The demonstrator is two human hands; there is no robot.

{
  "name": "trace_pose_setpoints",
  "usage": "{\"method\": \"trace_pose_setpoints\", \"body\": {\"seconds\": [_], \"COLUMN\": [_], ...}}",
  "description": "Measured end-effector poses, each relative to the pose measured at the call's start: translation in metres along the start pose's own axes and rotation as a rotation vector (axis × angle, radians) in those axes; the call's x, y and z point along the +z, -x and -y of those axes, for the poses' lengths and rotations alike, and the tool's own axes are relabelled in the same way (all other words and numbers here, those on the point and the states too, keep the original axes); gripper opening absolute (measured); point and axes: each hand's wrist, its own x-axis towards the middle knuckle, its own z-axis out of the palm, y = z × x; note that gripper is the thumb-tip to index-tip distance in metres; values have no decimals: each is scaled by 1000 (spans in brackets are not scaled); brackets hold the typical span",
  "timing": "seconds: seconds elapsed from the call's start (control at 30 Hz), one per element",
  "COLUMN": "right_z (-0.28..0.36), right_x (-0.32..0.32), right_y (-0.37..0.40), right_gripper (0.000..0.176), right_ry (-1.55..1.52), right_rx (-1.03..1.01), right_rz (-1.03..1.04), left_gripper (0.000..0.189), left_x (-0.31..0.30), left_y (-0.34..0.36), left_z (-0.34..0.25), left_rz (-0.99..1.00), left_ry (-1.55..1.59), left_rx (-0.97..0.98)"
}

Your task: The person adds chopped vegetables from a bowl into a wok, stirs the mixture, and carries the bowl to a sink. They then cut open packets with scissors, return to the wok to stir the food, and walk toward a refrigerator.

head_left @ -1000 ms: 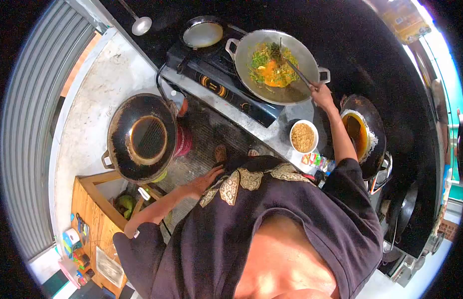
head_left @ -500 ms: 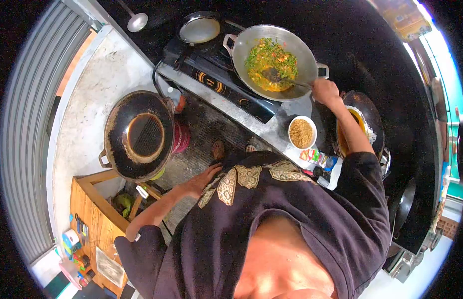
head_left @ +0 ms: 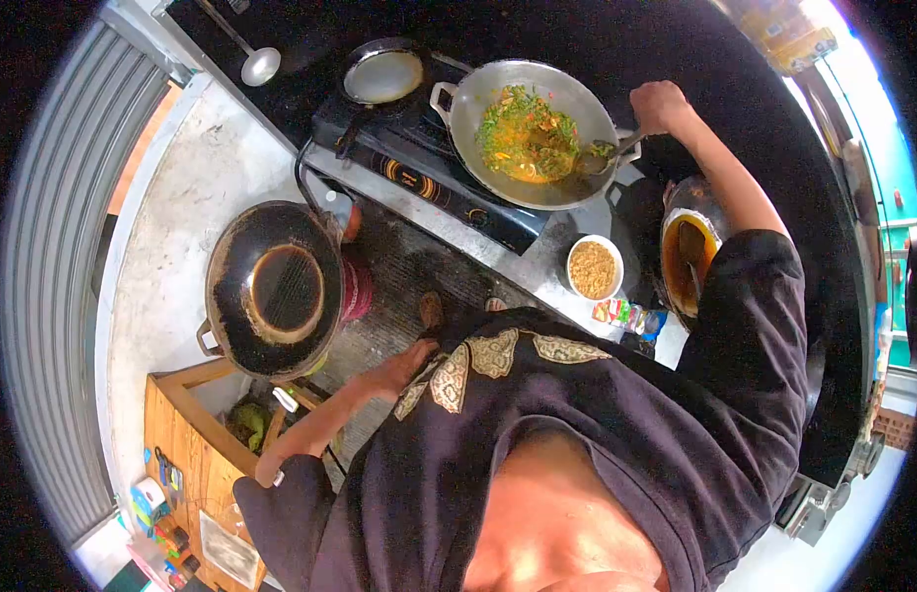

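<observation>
My right hand [head_left: 660, 107] is wrapped round the handle of a spatula [head_left: 599, 155], just past the right rim of a silver wok [head_left: 577, 97]. The spatula's head lies against the wok's right inner wall, with some food on it. Chopped green vegetables [head_left: 523, 116] with red bits sit in yellow-orange liquid at the wok's middle. Down at my side, my left hand [head_left: 407, 367] lies flat against my dark shirt and holds nothing; its fingers show only in part.
The wok stands on a black gas stove [head_left: 419, 183], beside a small pan [head_left: 383, 77]. A white bowl of brown crumbly food [head_left: 594, 268], sachets [head_left: 628, 318] and a pan of brown liquid [head_left: 687, 259] are at right. A large blackened wok [head_left: 236, 296] sits at left; a ladle [head_left: 261, 66] lies beyond.
My right hand has moved up and to the right, drawing the spatula from the middle of the food to the wok's right wall. My left hand stays at my side.
</observation>
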Motion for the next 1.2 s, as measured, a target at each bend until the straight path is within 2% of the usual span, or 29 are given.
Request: {"method": "trace_pose_setpoints", "body": {"seconds": [0.1,0.17,0.23,0.27,0.37,0.4,0.5,0.53,0.63,0.77,0.87,0.97,1.0,1.1,1.2], "right_z": [5,8,18,21,20,18,2,-2,-8,-13,-8,-12,-12,2,13], "right_x": [15,51,58,61,65,67,66,70,80,100,102,109,102,76,60], "right_y": [-15,-39,-44,-45,-35,-29,-16,-22,-26,-56,-84,-115,-115,-107,-85], "right_gripper": [22,16,13,8,6,3,2,4,6,4,10,18,26,27,30], "right_ry": [29,-39,-88,-127,-153,-138,-98,-74,16,-147,-169,-264,-215,-117,-50], "right_rx": [64,95,87,99,67,127,134,187,248,258,233,139,63,-90,-236], "right_rz": [-44,-146,-266,-251,-377,-475,-511,-377,-401,-448,-407,-521,-545,-701,-758], "left_gripper": [106,106,105,105,105,104,104,104,106,111,113,114,114,114,114], "left_x": [7,7,9,10,7,9,13,8,13,20,21,20,18,15,16], "left_y": [-3,-1,-2,-2,-4,-5,-6,-4,-9,-10,-11,-11,-9,-9,-11], "left_z": [10,4,6,6,-1,2,4,-3,4,10,5,-5,-7,-7,-2], "left_rz": [-37,-37,-48,-54,15,-4,-35,-34,-48,-87,-93,-63,-63,-59,-66], "left_ry": [-22,7,56,81,21,19,29,41,58,-19,30,25,17,2,-11], "left_rx": [38,20,17,14,-127,-115,-75,-58,-33,36,3,-106,-95,-57,-29]}}
